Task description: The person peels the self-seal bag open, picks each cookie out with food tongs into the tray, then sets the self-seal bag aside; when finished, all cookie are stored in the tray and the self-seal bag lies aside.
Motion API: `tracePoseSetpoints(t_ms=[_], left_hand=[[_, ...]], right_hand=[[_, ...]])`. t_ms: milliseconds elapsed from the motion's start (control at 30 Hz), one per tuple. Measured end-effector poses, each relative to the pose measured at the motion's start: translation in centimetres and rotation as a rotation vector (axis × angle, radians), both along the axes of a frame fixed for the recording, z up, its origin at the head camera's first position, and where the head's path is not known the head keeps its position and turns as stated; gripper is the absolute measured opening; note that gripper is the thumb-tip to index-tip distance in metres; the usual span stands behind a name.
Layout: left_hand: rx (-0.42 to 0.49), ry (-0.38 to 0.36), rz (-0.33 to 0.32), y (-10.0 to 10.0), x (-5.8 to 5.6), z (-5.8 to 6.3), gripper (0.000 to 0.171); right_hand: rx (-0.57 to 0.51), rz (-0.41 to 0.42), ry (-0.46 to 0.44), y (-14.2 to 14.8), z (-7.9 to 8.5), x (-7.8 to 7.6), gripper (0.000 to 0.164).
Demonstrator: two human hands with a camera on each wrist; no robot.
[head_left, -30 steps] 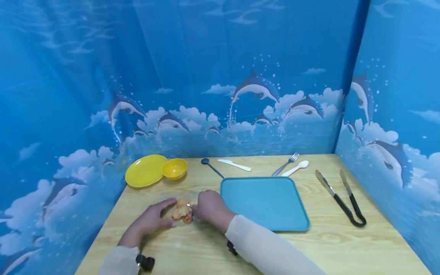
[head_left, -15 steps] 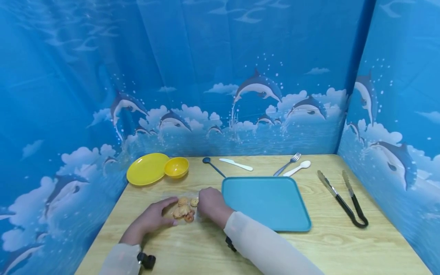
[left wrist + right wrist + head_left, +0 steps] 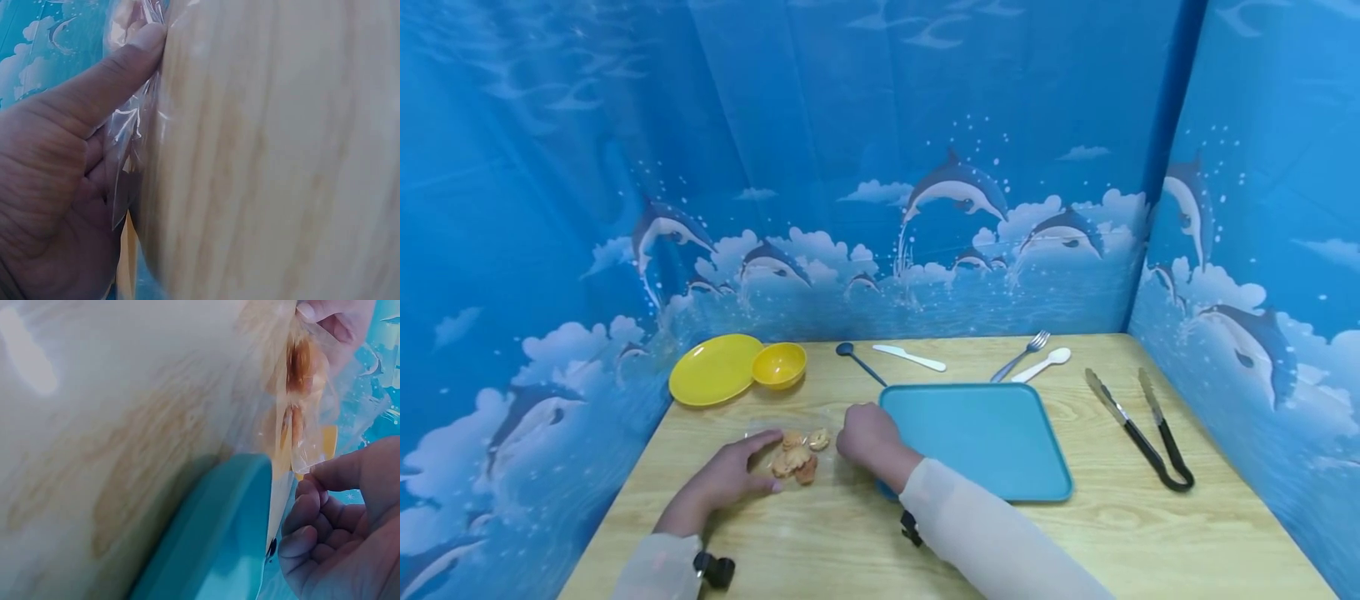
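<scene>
On the table, a clear plastic bag (image 3: pixel 307 450) holds several golden-brown baked pieces (image 3: pixel 793 460) that look like cookies. From the left, my left hand (image 3: pixel 724 478) grips the bag, thumb and forefinger apart on either side of the pieces. In the left wrist view the thumb presses on the crinkled plastic; some fingers are hidden behind it. My right hand (image 3: pixel 874 442) pinches the bag's right edge between thumb and forefinger, as the right wrist view shows; its other fingers are curled. That hand is over the left edge of a blue tray (image 3: pixel 973 442).
At the back left are a yellow plate (image 3: pixel 713 370) and a yellow bowl (image 3: pixel 779 366). Behind the tray lie a dark spoon (image 3: pixel 859 363), a pale knife (image 3: pixel 910 358), a fork (image 3: pixel 1021 357) and a white spoon (image 3: pixel 1042 365). Tongs (image 3: pixel 1150 442) with black handles lie at the right.
My right hand has shifted slightly right, away from the baked pieces. More of them show now, and one round piece lies apart on the right. My left hand stays nearly in place.
</scene>
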State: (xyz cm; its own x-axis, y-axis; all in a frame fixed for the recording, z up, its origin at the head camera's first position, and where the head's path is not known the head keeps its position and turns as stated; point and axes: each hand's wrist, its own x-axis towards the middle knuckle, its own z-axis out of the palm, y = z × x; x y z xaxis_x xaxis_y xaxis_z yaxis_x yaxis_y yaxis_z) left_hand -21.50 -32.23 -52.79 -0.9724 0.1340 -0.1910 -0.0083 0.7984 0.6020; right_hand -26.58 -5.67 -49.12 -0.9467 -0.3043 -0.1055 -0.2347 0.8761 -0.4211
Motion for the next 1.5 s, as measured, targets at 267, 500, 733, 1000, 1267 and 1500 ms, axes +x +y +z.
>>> tracePoseSetpoints(t_ms=[267,500,733,1000,1267,1500], left_hand=[[0.006,0.000,-0.007,-0.2,-0.1,-0.1,0.091],[0.003,-0.015,0.007,-0.1,-0.3,-0.1,0.092],[0.006,0.002,-0.003,-0.4,0.0,0.1,0.092],[-0.015,-0.007,-0.005,-0.1,0.2,0.4,0.089],[0.000,-0.018,0.013,0.3,-0.1,-0.1,0.091],[-0.001,-0.001,0.007,-0.3,-0.2,-0.3,0.091]], right_hand=[[-0.084,-0.041,-0.023,0.4,0.0,-0.1,0.024],[-0.105,-0.067,-0.023,0.5,-0.4,-0.4,0.022],[-0.068,0.004,0.024,0.4,-0.6,-0.2,0.033],[-0.043,0.091,0.062,-0.5,0.0,-0.1,0.046],[-0.009,0.025,0.066,-1.1,-0.6,-1.7,0.036],[-0.084,-0.064,0.013,-0.7,-0.4,-2.3,0.037]])
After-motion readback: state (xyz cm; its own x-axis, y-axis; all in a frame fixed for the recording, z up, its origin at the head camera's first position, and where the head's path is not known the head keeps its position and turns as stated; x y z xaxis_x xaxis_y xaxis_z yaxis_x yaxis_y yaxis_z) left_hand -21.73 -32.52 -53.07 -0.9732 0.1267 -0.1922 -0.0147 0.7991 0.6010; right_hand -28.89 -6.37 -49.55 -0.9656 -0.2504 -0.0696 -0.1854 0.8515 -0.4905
